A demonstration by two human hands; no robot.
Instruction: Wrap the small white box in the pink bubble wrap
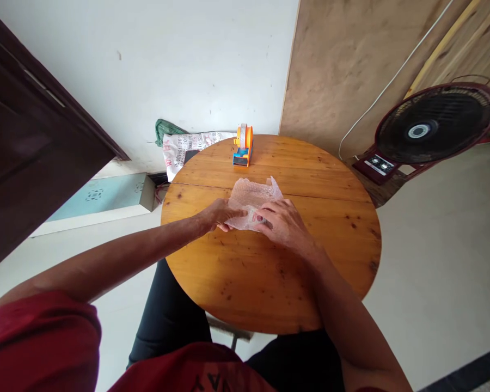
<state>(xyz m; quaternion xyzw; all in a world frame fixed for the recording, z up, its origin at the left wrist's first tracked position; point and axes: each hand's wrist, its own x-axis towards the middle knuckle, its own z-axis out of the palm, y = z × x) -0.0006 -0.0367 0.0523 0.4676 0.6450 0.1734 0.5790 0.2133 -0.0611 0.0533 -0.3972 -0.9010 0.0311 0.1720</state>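
A sheet of clear bubble wrap [251, 191] lies on the round wooden table, its near edge folded over a small item [256, 217] with red marks. What that item is I cannot make out through the plastic. My left hand [219, 214] grips the left side of the bubble wrap, thumb on top and fingers underneath. From the right, my right hand [283, 222] curls its fingers over the folded part and holds it. Beyond the wrap stands an orange and blue tape dispenser [243, 146] with a roll of tape, touched by neither hand.
The wooden table [245, 283] has a rounded edge in front of my legs. Behind it, a printed white sack [183, 149] leans by the wall. A dark red fan [433, 128] stands at the right, and a pale blue box [102, 198] lies on the floor at left.
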